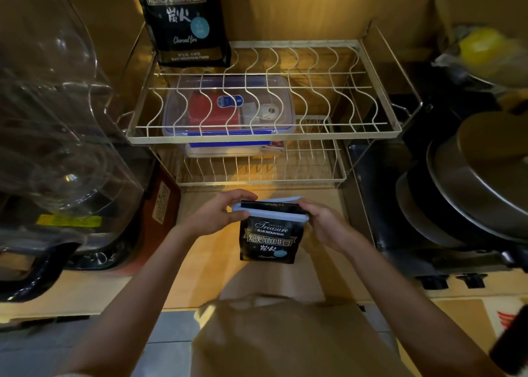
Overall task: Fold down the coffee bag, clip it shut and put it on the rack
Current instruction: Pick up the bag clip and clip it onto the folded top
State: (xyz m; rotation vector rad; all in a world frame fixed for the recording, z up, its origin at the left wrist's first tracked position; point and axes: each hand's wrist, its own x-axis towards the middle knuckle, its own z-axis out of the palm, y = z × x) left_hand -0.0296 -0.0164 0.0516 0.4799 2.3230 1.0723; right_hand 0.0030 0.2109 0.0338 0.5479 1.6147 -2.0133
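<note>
In front of the rack (264,132), above the surface (200,251), a person is holding the coffee bag (267,235) upright in both hands. The left hand (218,215) is closing around the left end of a pale blue clip (270,211), and the right hand (320,219) is pinching the clip's right end together with the bag's top. The bag's top is already looking folded down, since the clip is sitting across a short, flattened edge. The clip seems to be still gaping: a second blue bar is showing behind the fold, so I judge the clipping is under way rather than finished. Left to do: pressing the clip shut and lifting the bag onto the rack, whose top tier is standing mostly bare to the right of a second bag (184,22) at its back left corner.
</note>
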